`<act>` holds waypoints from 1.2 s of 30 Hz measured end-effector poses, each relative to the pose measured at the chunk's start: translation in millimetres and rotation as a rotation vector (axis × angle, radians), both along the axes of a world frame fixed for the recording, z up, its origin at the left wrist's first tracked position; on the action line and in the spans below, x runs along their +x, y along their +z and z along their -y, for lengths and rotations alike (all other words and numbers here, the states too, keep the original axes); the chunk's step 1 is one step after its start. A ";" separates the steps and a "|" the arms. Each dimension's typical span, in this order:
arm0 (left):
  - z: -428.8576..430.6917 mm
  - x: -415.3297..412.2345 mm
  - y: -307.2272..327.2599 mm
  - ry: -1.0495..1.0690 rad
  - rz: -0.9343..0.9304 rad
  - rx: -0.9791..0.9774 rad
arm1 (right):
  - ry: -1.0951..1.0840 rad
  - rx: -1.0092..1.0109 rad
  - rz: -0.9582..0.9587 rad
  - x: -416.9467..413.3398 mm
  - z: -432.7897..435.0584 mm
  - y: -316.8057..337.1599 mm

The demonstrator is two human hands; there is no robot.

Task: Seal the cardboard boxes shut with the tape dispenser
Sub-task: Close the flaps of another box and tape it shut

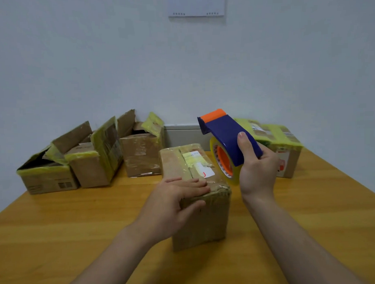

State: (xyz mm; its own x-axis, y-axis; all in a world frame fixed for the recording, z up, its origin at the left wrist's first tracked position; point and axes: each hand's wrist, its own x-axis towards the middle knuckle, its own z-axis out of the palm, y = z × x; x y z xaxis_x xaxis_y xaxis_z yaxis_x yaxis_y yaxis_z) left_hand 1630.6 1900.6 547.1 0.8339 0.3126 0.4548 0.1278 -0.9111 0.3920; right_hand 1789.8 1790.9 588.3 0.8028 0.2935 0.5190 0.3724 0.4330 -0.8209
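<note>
A closed cardboard box [203,217] with a white label stands on the wooden table [79,230] in front of me. My left hand [176,199] rests flat on its near top edge, fingers straight and thumb against the front face. My right hand [256,171] grips a blue and orange tape dispenser [224,134] holding a roll of clear yellowish tape, raised just above the box's right edge.
Three open boxes [93,160] with yellowish tape remnants stand along the back left by the wall. A taped box [276,143] sits at the back right behind the dispenser. A paper sheet [196,4] hangs on the wall.
</note>
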 end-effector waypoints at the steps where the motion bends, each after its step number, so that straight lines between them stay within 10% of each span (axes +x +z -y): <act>1: -1.9 0.5 0.6 -0.013 -0.011 -0.001 | 0.018 0.000 0.001 0.1 -0.1 0.0; 8: -18.1 -10.7 12.5 -0.091 -0.066 -0.170 | 0.269 -0.050 -0.039 20.9 20.7 10.9; 16: -12.5 -13.2 69.3 0.086 0.486 -0.944 | 0.511 -0.157 0.090 27.8 42.4 23.9; 29: 5.8 -26.0 74.2 -0.483 0.435 -1.865 | 0.727 -0.158 0.137 10.4 48.4 38.8; 36: 20.4 -24.1 59.8 -0.650 0.493 -1.961 | 0.828 -0.127 0.131 0.4 47.5 40.1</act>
